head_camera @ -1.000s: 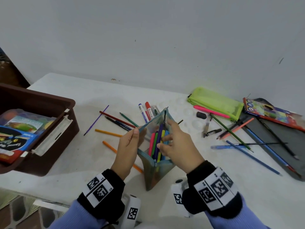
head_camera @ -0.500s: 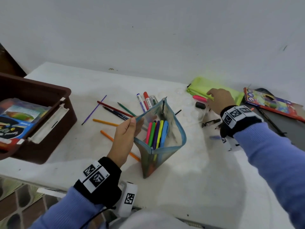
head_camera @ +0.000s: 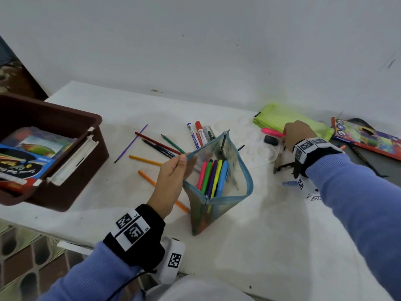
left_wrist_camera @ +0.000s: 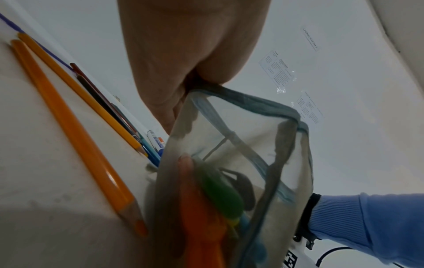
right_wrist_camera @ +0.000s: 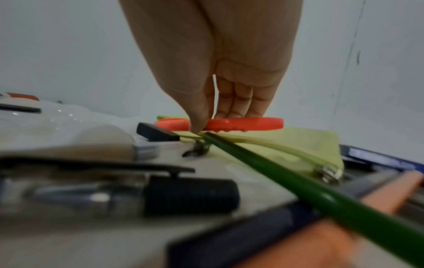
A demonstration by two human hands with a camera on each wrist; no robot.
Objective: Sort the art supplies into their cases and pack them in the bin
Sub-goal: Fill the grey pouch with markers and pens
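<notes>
A clear pouch with blue trim (head_camera: 225, 192) stands upright and open mid-table, holding several coloured markers (head_camera: 213, 177). My left hand (head_camera: 184, 159) pinches its near rim; the left wrist view shows the pouch (left_wrist_camera: 241, 145) just below that hand (left_wrist_camera: 195, 79). Far right, my right hand (head_camera: 286, 135) pinches a pink highlighter (head_camera: 271, 131) that lies against the lime-green pouch (head_camera: 282, 118). In the right wrist view the thumb and fingers of that hand (right_wrist_camera: 206, 123) close on the highlighter (right_wrist_camera: 252, 123) from both sides. The brown bin (head_camera: 54, 109) sits at the left.
Loose coloured pencils (head_camera: 156, 144) and markers (head_camera: 198, 135) lie behind the clear pouch. A black eraser (head_camera: 270, 140), a black pen (right_wrist_camera: 183, 195) and a green pencil (right_wrist_camera: 298, 181) lie near my right hand. A coloured-pencil box (head_camera: 368, 137) lies far right. The bin holds boxed supplies.
My right hand left the clear pouch and reached right to the pink highlighter, where its fingers have closed on it. My left hand still holds the pouch rim.
</notes>
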